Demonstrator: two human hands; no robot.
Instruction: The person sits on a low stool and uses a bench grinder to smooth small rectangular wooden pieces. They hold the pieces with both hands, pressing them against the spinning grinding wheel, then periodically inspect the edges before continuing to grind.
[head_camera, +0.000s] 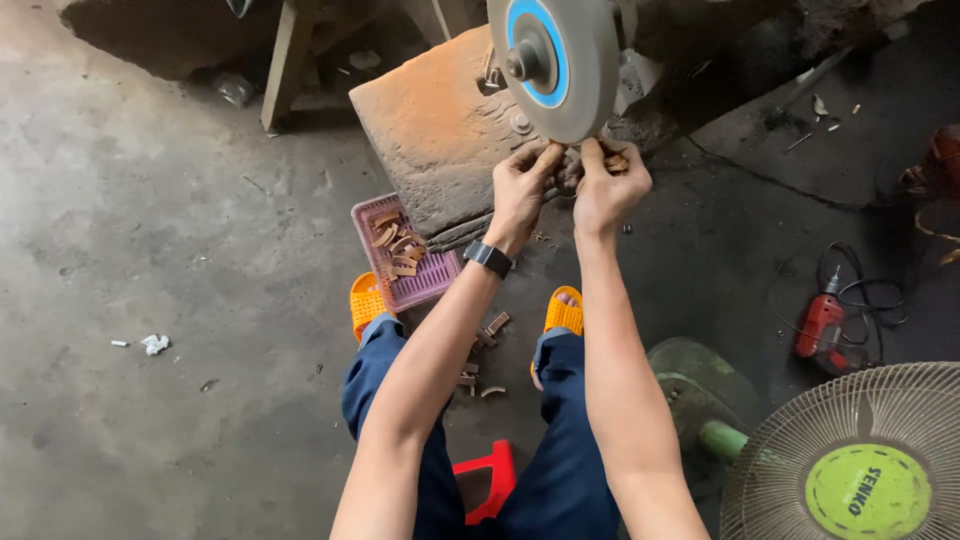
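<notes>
Grinding wheel (556, 62), grey disc with blue ring at hub, mounted above rust-coloured block (430, 130). Small wooden piece (572, 172) held against wheel's lower rim, pinched between both hands. Left hand (520, 190): fingers pressed together on piece, black watch (488, 258) at wrist. Right hand (605, 185): fingers pinched on same piece, more wood scraps at its knuckles. Concrete floor (150, 250) all round. Fan (860, 460) lower right, red drill (822, 325) near it. Pink basket (405, 252) of curved wood pieces beside block. Orange sandals (368, 305), red stool (485, 482) below.
</notes>
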